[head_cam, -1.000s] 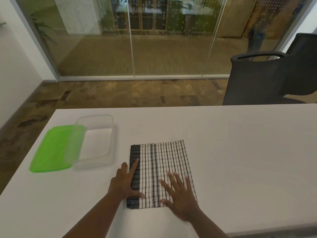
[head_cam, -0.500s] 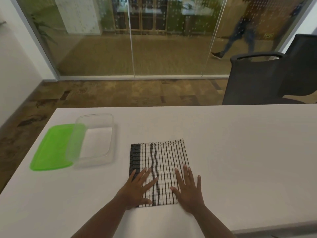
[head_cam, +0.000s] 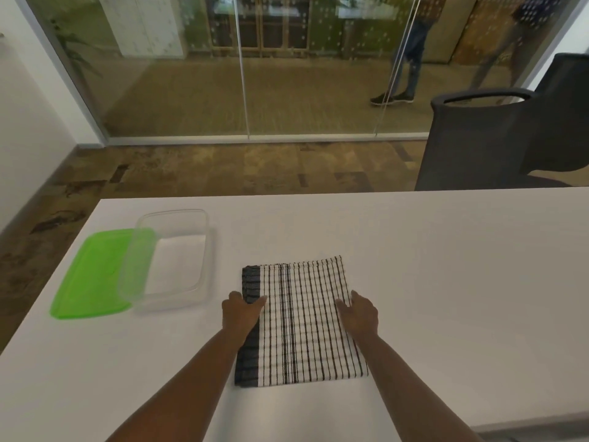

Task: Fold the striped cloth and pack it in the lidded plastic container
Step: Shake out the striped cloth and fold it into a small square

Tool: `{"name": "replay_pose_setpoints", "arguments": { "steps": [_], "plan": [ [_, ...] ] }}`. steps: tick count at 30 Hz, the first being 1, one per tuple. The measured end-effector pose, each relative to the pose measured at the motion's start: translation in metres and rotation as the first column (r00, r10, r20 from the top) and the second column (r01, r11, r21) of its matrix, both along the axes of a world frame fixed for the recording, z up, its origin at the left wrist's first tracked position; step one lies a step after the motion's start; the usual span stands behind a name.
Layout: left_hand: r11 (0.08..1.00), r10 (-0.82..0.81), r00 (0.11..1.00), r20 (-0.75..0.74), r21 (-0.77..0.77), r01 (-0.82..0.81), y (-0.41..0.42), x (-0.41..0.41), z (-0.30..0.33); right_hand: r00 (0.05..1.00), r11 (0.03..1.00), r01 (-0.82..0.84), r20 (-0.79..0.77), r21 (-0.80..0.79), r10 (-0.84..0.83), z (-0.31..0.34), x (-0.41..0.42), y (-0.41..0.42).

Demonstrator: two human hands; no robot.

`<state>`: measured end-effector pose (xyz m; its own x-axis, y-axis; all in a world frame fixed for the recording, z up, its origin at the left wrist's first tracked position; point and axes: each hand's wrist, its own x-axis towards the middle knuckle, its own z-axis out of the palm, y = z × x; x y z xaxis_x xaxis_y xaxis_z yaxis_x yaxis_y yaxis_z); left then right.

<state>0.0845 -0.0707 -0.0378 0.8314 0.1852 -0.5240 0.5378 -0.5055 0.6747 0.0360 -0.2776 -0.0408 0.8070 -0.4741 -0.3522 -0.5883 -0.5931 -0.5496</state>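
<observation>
The striped cloth (head_cam: 302, 323) lies folded into a rectangle on the white table (head_cam: 446, 266), with a dark band along its left side. My left hand (head_cam: 241, 314) grips the cloth's left edge, thumb on top of the dark band. My right hand (head_cam: 359, 314) holds the right edge at the same height, fingers curled onto the fabric. The clear plastic container (head_cam: 208, 250) stands open and empty to the left of the cloth. Its left side overlaps the green lid (head_cam: 89, 279), which lies flat near the table's left edge.
A dark office chair (head_cam: 478, 141) stands beyond the table's far right edge. Behind a glass wall (head_cam: 242, 74), people's legs (head_cam: 404, 71) pass by. The table's near edge shows at the bottom right.
Both hands have slid from lying flat on the near half of the cloth outward to its left and right edges. The cloth has stayed in place.
</observation>
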Motion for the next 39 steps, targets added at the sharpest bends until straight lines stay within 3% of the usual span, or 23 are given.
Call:
{"name": "replay_pose_setpoints", "arguments": {
  "steps": [3,5,10,13,14,16,18,20,23,28,32,35,39],
  "plan": [
    [0.968,0.051,0.981,-0.186,-0.232,-0.095,0.000,0.013,0.006,0.986,0.966,0.162,-0.060,0.203,-0.153,0.000,0.011,0.001],
    [0.964,0.010,0.972,-0.233,-0.255,-0.071,0.003,0.015,0.006,0.974,0.934,0.225,-0.084,0.278,-0.210,-0.002,0.014,0.001],
    [0.975,0.012,0.985,-0.170,-0.216,-0.050,0.017,0.011,-0.006,0.970,0.938,0.244,-0.081,0.246,-0.231,-0.006,0.014,-0.008],
    [0.971,-0.047,0.978,-0.201,-0.240,-0.002,0.025,0.008,-0.011,0.989,0.979,0.114,-0.111,0.171,-0.096,-0.004,0.006,-0.012],
    [0.979,-0.111,0.977,-0.182,-0.190,0.076,0.026,0.006,-0.011,0.993,0.988,0.069,-0.109,0.138,-0.054,-0.003,0.002,-0.013],
    [0.958,-0.272,0.961,-0.045,0.078,0.275,0.027,0.001,-0.011,1.000,1.000,-0.001,-0.020,0.013,0.001,-0.005,-0.007,-0.015],
    [0.842,-0.441,0.887,0.136,0.406,0.356,0.032,-0.007,-0.009,0.970,0.983,-0.146,0.180,-0.115,0.165,-0.005,-0.019,-0.018],
    [0.673,-0.665,0.709,0.236,0.601,0.431,0.036,-0.012,-0.011,0.883,0.916,-0.371,0.248,-0.151,0.398,-0.007,-0.029,-0.024],
    [0.517,-0.846,0.507,0.166,0.491,0.702,0.037,-0.019,-0.009,0.765,0.771,-0.620,0.108,-0.148,0.636,-0.007,-0.043,-0.032],
    [0.296,-0.941,0.334,-0.048,0.357,0.886,0.027,-0.032,-0.008,0.592,0.574,-0.794,-0.040,-0.200,0.805,-0.012,-0.060,-0.034],
    [0.095,-0.975,0.159,-0.154,0.358,0.929,0.027,-0.044,-0.001,0.552,0.521,-0.819,-0.081,-0.240,0.830,-0.013,-0.071,-0.036],
    [-0.056,-0.989,0.013,-0.148,0.453,0.890,0.027,-0.048,0.005,0.544,0.507,-0.814,-0.069,-0.284,0.836,-0.007,-0.074,-0.035],
    [-0.069,-0.993,-0.006,-0.116,0.543,0.837,0.031,-0.052,-0.001,0.532,0.493,-0.812,-0.049,-0.313,0.845,-0.003,-0.075,-0.033]
  ]
}}
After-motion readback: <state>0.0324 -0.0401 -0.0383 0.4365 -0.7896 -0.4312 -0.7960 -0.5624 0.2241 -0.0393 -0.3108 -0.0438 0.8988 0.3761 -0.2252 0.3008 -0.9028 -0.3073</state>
